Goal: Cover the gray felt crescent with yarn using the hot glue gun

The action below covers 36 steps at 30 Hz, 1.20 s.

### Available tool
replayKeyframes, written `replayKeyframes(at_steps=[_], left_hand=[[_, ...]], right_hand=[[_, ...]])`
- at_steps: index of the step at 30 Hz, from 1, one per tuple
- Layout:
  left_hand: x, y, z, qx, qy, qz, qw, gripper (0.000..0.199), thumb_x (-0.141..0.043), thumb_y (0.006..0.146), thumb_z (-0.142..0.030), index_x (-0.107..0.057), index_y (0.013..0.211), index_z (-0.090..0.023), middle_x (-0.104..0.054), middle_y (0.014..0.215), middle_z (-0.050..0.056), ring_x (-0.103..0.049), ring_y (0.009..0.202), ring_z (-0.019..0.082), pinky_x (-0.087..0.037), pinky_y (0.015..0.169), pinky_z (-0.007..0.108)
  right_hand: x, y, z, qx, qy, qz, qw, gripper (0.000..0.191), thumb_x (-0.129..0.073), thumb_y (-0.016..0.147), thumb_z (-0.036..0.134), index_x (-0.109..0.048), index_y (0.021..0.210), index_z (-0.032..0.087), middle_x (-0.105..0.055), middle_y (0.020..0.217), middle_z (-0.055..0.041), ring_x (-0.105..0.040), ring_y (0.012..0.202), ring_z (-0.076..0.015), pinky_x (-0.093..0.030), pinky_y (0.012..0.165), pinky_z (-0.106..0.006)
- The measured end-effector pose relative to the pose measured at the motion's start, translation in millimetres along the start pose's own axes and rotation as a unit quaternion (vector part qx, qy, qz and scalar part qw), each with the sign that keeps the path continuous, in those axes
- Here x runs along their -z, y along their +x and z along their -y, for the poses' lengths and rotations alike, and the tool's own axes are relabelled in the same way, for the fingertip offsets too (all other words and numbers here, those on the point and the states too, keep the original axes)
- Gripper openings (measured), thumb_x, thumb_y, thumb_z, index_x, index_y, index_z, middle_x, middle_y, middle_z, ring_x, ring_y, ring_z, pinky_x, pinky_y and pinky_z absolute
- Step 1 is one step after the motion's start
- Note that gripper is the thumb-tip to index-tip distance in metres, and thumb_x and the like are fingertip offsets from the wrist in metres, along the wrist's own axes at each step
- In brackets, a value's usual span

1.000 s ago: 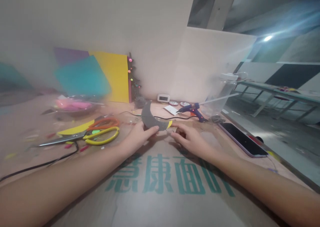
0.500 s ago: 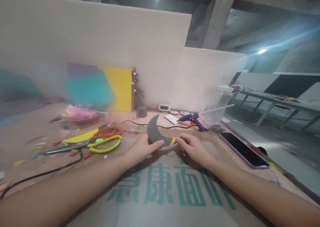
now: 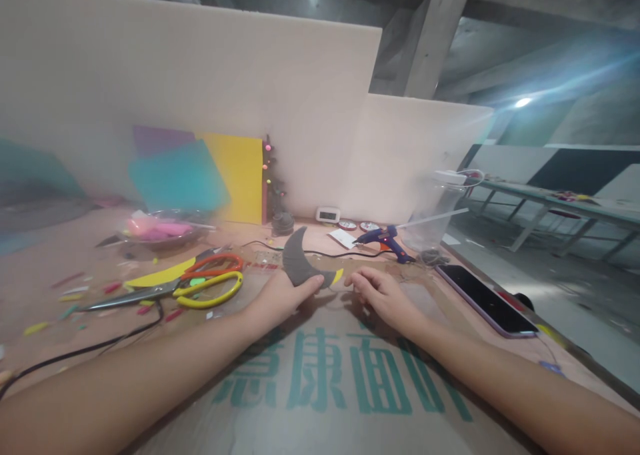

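Observation:
A dark grey crescent shape (image 3: 300, 260) with a small yellow piece (image 3: 338, 275) on its lower right tip stands tilted above the table. My left hand (image 3: 290, 291) grips its lower part, thumb across the front face. Just right of the yellow piece is my right hand (image 3: 377, 293), apart from it. The right fingers are curled in together, and nothing shows between them. Behind the hands lies a blue hot glue gun (image 3: 385, 240) with a small red light. Scissors (image 3: 200, 285) with orange and yellow handles rest left of my left hand.
Coloured scraps (image 3: 113, 287) and a black cable (image 3: 80, 349) spread over the left side. A plastic bowl (image 3: 163, 238) holds pink material. Coloured sheets (image 3: 180, 175) lean on the white partition (image 3: 300, 95). At right lie a phone (image 3: 485, 300) and a clear container (image 3: 433, 215).
My right fingers have come off the yellow tip, leaving a gap. The crescent has shifted slightly left in my left hand.

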<state>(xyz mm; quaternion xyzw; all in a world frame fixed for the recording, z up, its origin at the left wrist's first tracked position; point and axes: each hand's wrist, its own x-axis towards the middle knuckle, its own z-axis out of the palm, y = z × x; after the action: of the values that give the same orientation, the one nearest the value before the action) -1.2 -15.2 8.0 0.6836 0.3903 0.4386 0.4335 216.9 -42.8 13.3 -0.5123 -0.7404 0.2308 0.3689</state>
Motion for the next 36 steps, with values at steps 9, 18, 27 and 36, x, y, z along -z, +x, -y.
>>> replayKeyframes(at_steps=[9, 18, 27, 36], left_hand=[[0.5, 1.5, -3.4, 0.008, 0.046, -0.001, 0.999, 0.022, -0.059, 0.08, -0.037, -0.062, 0.069, -0.017, -0.066, 0.065, 0.002, -0.06, 0.067, 0.019, -0.046, 0.06, 0.028], [1.4, 1.0, -5.7, 0.027, 0.089, -0.002, 0.996, 0.024, -0.058, 0.081, -0.039, -0.064, 0.08, -0.016, -0.072, 0.08, 0.003, -0.064, 0.074, 0.018, -0.049, 0.066, 0.026], [1.1, 1.0, -4.4, 0.022, 0.084, 0.003, 0.996, 0.026, -0.06, 0.078, -0.034, -0.069, 0.093, -0.014, -0.075, 0.097, 0.006, -0.068, 0.09, 0.021, -0.052, 0.08, 0.029], [-0.8, -0.3, -5.8, -0.012, 0.084, 0.018, 0.996, 0.026, -0.058, 0.078, -0.026, -0.068, 0.1, -0.015, -0.074, 0.104, 0.006, -0.067, 0.095, 0.021, -0.051, 0.086, 0.031]], right_hand=[[-4.2, -11.8, 3.7, 0.178, -0.144, 0.038, 0.973, 0.015, -0.057, 0.091, 0.03, -0.066, 0.089, 0.018, -0.068, 0.079, -0.0033, -0.058, 0.072, -0.0153, -0.043, 0.069, -0.027], [-6.6, -15.4, 10.7, 0.345, -0.215, 0.043, 0.913, 0.013, -0.053, 0.095, 0.021, -0.065, 0.093, 0.017, -0.065, 0.08, -0.0034, -0.057, 0.076, -0.0138, -0.043, 0.07, -0.025], [-5.3, -14.5, 6.7, 0.373, -0.211, 0.014, 0.903, 0.014, -0.051, 0.094, 0.014, -0.065, 0.097, 0.017, -0.065, 0.078, -0.0033, -0.056, 0.074, -0.0132, -0.044, 0.067, -0.025], [-3.4, -15.9, 8.6, 0.376, -0.202, 0.003, 0.904, 0.014, -0.052, 0.092, 0.012, -0.064, 0.098, 0.018, -0.065, 0.079, -0.0032, -0.057, 0.074, -0.0131, -0.045, 0.067, -0.025]])
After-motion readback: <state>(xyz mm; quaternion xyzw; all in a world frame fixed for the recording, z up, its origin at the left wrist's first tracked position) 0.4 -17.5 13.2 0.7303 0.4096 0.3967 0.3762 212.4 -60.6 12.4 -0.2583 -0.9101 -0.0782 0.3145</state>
